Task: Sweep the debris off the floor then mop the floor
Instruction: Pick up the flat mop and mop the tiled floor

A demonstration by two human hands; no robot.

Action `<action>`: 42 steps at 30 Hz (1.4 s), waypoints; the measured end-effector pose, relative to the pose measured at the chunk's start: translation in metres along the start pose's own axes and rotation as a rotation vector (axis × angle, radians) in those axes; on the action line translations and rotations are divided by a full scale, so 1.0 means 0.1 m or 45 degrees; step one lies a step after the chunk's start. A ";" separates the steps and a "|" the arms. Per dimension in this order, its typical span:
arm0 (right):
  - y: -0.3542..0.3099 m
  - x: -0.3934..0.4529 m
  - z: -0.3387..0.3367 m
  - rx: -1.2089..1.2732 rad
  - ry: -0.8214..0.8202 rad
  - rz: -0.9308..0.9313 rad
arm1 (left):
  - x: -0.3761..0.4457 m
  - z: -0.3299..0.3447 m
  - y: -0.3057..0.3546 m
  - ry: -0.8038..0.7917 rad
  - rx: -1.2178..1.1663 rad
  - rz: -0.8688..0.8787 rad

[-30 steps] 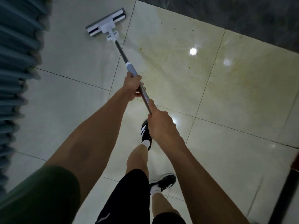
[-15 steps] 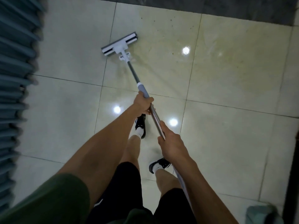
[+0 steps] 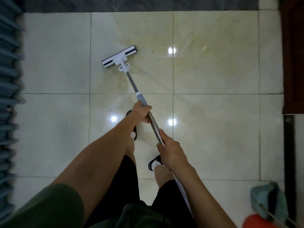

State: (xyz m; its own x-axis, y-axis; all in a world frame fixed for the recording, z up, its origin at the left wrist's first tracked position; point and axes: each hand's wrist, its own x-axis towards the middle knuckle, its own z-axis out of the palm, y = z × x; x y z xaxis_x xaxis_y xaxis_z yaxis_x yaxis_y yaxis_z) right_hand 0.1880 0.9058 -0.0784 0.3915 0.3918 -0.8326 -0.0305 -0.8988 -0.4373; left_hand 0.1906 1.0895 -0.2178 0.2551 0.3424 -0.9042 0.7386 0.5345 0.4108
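Two hands on one mop; single head view, looking down. Left hand (image 3: 141, 112) is wrapped round the mop handle (image 3: 131, 82) just below the grey collar, fingers curled about the shaft. Right hand (image 3: 171, 152) grips the same handle lower down, nearer the body, fingers closed round the metal tube. Shaft runs diagonally from lower right up to the left.

Mop head (image 3: 119, 57): flat, white and grey, lying on the tiled floor (image 3: 213, 137) ahead of the person, tilted with its right end farther away. It sits on a tile with a yellowish wet-looking film; streaks of that film spread to the right and beyond the head. Small dark specks near the far edge of that tile.

Black shoe (image 3: 154, 162) with white sock beneath the right hand; the other foot is mostly hidden behind the left hand.

Blue pleated surface (image 3: 8, 79) along the left edge, blurred. Dark strip (image 3: 148, 4) across the top. Teal cloth-like object (image 3: 266, 199) and an orange object (image 3: 256, 222) at lower right, unclear.
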 end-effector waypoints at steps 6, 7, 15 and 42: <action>-0.54 0.30 0.16 -0.133 0.086 -0.019 | 0.29 -0.41 0.34 0.017 -0.059 0.008; -0.66 0.39 0.18 -0.135 0.091 -0.009 | 0.34 -0.51 0.45 0.016 -0.067 0.014; -2.02 1.48 0.11 -0.210 0.182 -0.048 | 1.22 -1.34 1.74 0.038 -0.017 0.070; -2.55 2.38 -0.46 0.039 0.130 0.007 | 1.97 -1.22 2.78 0.076 0.132 0.113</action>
State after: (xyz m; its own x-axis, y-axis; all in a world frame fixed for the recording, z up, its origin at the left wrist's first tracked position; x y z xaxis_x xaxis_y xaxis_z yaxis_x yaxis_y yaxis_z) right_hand 0.3314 1.2189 -0.1493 0.4828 0.3632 -0.7968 -0.0603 -0.8940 -0.4440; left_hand 0.3702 1.3999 -0.2678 0.2871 0.4315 -0.8552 0.7761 0.4184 0.4718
